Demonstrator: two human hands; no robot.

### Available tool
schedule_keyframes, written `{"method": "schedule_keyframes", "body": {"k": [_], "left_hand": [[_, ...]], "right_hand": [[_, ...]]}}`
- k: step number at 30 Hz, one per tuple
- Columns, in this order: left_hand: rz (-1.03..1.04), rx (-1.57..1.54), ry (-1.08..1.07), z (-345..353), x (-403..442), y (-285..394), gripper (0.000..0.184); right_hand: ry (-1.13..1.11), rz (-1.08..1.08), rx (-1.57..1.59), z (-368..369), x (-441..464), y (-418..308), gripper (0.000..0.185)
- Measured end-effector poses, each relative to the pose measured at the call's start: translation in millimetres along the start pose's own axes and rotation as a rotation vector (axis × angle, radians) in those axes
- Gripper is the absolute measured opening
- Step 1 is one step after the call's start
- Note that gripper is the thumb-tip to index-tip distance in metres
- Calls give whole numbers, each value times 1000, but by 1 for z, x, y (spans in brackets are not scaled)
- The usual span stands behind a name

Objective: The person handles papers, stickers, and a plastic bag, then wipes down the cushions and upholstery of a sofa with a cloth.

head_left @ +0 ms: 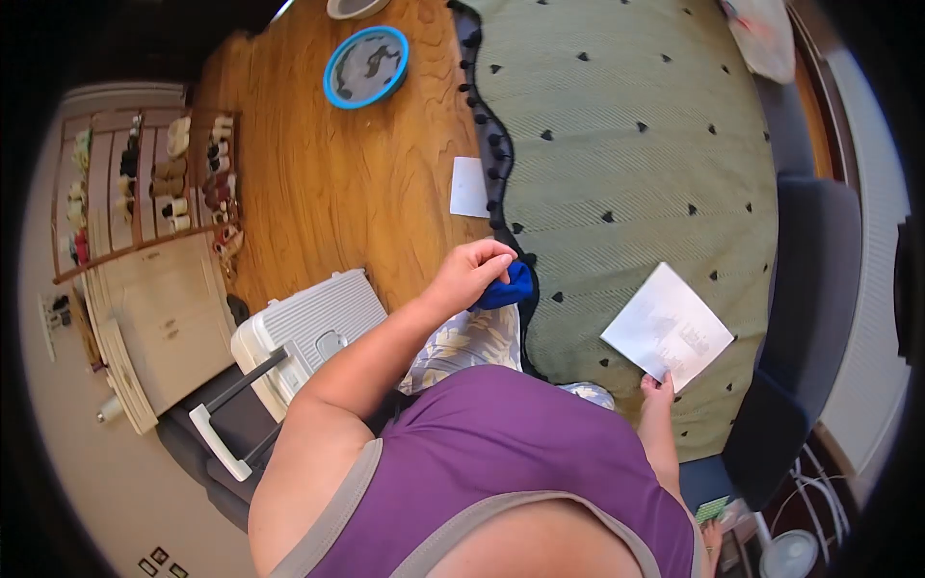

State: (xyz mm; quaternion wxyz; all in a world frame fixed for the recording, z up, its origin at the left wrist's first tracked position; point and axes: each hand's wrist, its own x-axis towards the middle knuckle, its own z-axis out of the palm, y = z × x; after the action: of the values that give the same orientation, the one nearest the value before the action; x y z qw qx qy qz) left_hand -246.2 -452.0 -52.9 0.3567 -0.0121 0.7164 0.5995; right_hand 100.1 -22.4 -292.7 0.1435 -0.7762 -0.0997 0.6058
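Note:
Fingers curled together, my left hand [474, 274] is closed on a bunched blue cloth [509, 289] above my patterned lap, beside the dark wavy edge of a green cover [617, 183]. At the right, my right hand [658, 390] grips the bottom corner of a flat white square [670, 328] with faint grey marks. This square is over the green cover. The fingers under it are partly hidden. A small white sheet [468, 187] lies on the wood surface against the cover's edge, beyond my left hand.
A blue-rimmed basin [366, 67] stands on the wood surface [299, 164]. At the left are a white suitcase [308, 323] with its handle extended and a shoe rack [145, 183]. Dark grey cushions [809, 289] line the right side, with a plastic bag [761, 39] above.

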Motion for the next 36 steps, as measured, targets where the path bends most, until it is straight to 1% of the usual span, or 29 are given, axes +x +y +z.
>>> {"method": "schedule_keyframes", "body": {"k": [2, 3, 4, 6, 7, 8, 9, 10, 11, 12, 13, 14, 15, 16, 17, 18, 20, 22, 23, 24, 26, 27, 28, 30, 31, 32, 33, 34, 36], "left_hand": [[-6, -71, 20, -30, 7, -13, 21], [-28, -105, 52, -50, 6, -17, 21], [-52, -133, 74, -66, 5, -21, 21], [-98, -103, 111, -95, 7, -32, 22], [-113, -78, 90, -107, 9, -39, 23], [-125, -55, 73, -115, 13, -45, 23], [-119, -62, 60, -118, 16, -49, 23], [-159, -48, 42, -121, 21, -54, 25], [-195, -31, 25, -126, 27, -57, 27], [-184, -32, 20, -130, 29, -57, 27], [-230, -50, -21, -132, 30, -56, 39], [-279, -71, -72, -131, 32, -54, 52], [-277, -81, -94, -132, 32, -48, 52], [-394, -232, -103, -137, 30, -41, 60], [-507, -379, -104, -144, 31, -38, 69], [-502, -384, -109, -153, 32, -36, 69], [-473, -457, -24, -175, 27, -34, 82], [-400, -428, 4, -205, 24, -32, 94], [-297, -390, 20, -221, 27, -39, 91], [-193, -353, 34, -233, 32, -44, 89], [-115, -256, -86, -250, 31, 4, 89], [-29, -189, -169, -256, 35, 17, 76], [-24, -193, -171, -257, 40, 28, 76], [-35, 25, -405, -249, 45, 49, 57], [-136, 6, -421, -241, 43, 63, 36], [-134, 9, -414, -233, 42, 66, 36], [-113, -71, -449, -229, 38, 69, 33], [-87, -146, -473, -226, 36, 72, 31], [-25, -155, -413, -219, 29, 68, 27]], "right_hand": [[-89, -84, 176, 10, 36, -16, 25], [-91, -191, 105, 34, 14, -15, 27], [-151, -220, 45, 54, 4, -16, 25], [-417, -305, -174, 92, -12, -17, 23], [-555, -403, -330, 105, -13, -15, 22], [-411, -264, -186, 153, -80, -1, 25], [-390, -375, -265, 185, -161, 29, 25], [-318, -396, -408, 209, -221, 52, 27], [-288, -354, -511, 231, -263, 71, 26], [-445, -343, -521, 242, -293, 91, 21], [-482, -309, -523, 255, -318, 109, 17], [-533, -222, -555, 266, -335, 124, 17], [-606, -92, -527, 274, -352, 137, 18], [-794, -46, -532, 278, -366, 148, 18], [-862, -17, -499, 289, -397, 159, 18], [-880, 14, -528, 298, -429, 162, 16], [-1015, 30, -657, 308, -446, 158, 15], [-1038, 74, -728, 318, -477, 140, 14], [-1058, 118, -796, 324, -490, 131, 14], [-1061, 106, -806, 329, -499, 124, 14], [-1067, 62, -973, 334, -510, 114, 14], [-1065, 39, -1023, 336, -503, 113, 14], [-1063, 33, -1025, 339, -506, 114, 14], [-1046, -31, -1066, 340, -511, 119, 16], [-1048, -32, -1067, 338, -507, 117, 16], [-1143, 40, -1031, 336, -501, 114, 20], [-1244, 120, -994, 336, -499, 115, 24], [-1272, 130, -1002, 335, -505, 121, 24], [-1121, -188, -956, 317, -523, 138, 34]]}}
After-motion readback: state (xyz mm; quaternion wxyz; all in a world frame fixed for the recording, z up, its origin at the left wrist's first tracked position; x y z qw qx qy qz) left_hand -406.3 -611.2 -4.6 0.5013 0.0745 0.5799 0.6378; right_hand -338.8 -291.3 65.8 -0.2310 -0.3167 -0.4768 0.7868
